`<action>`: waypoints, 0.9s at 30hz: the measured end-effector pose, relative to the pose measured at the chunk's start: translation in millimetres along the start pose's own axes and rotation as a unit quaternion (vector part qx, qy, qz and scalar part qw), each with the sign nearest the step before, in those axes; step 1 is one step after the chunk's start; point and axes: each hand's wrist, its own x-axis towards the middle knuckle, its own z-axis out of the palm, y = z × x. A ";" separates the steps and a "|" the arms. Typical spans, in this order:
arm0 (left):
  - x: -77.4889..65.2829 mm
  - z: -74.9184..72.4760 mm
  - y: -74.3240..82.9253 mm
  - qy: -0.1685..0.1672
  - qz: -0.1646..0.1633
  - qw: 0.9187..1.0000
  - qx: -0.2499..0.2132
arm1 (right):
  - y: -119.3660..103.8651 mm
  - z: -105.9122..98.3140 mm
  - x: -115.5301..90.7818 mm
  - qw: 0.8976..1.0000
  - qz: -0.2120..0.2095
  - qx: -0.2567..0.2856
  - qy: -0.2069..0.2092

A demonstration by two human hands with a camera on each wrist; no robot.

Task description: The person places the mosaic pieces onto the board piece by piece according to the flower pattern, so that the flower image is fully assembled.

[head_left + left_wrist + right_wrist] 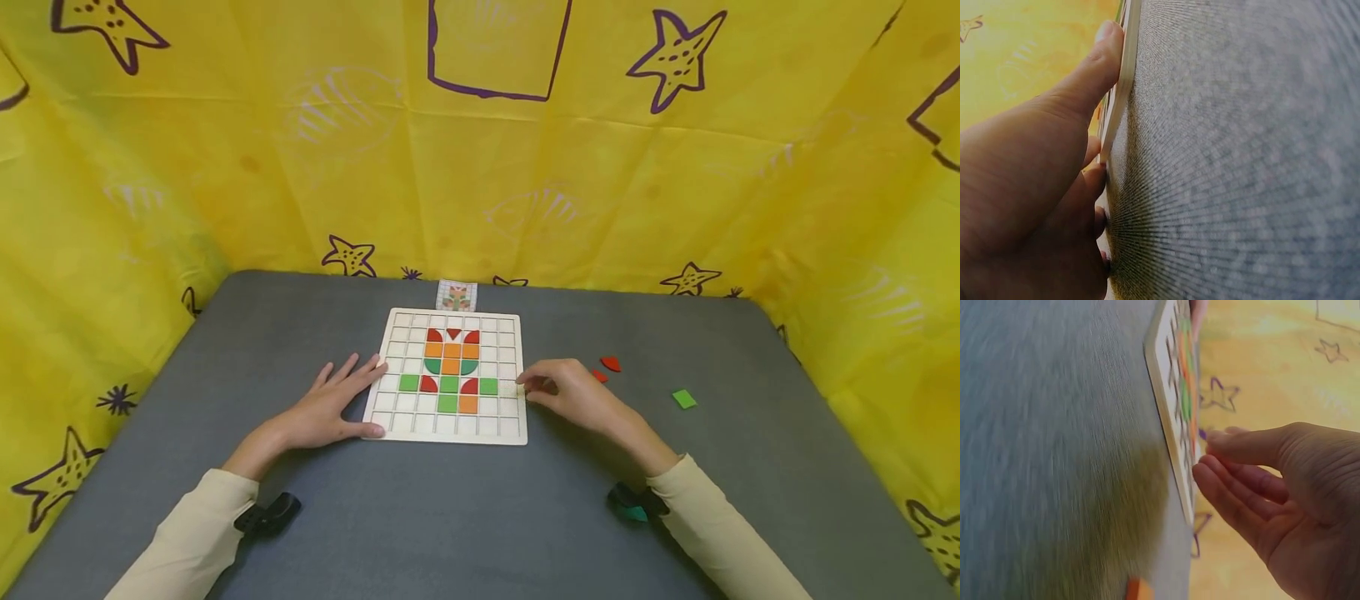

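Observation:
A square pale board [502, 429] with a grid lies on the grey table, with red, orange and green tiles forming a flower-like pattern in its middle. My left hand [330, 408] rests along the board's left edge, fingers spread, with the thumb at the near corner; the left wrist view shows the thumb [1094, 69] against the board's side. At the right edge my right hand [573, 393] hovers with loosely bent fingers. In the right wrist view its thumb and fingertips come close together, and no tile shows between them. A small pattern card [467, 304] lies just behind the board.
Right of the board lie a red tile [611, 364], another reddish tile [601, 376] partly behind the right hand, and a green square tile [684, 399]. A teal tile [636, 514] shows beneath the right wrist's black strap. Yellow patterned cloth [465, 167] surrounds the table.

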 end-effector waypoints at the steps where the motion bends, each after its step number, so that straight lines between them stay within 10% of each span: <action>1: -0.5 -0.1 0.1 0.000 -0.001 1.000 0.001 | 2.5 -2.7 -2.6 1.000 0.005 -0.001 0.001; 27: 0.8 -0.5 -0.6 0.000 0.000 1.000 0.002 | 47.3 -47.5 -65.6 0.996 0.067 0.016 -0.065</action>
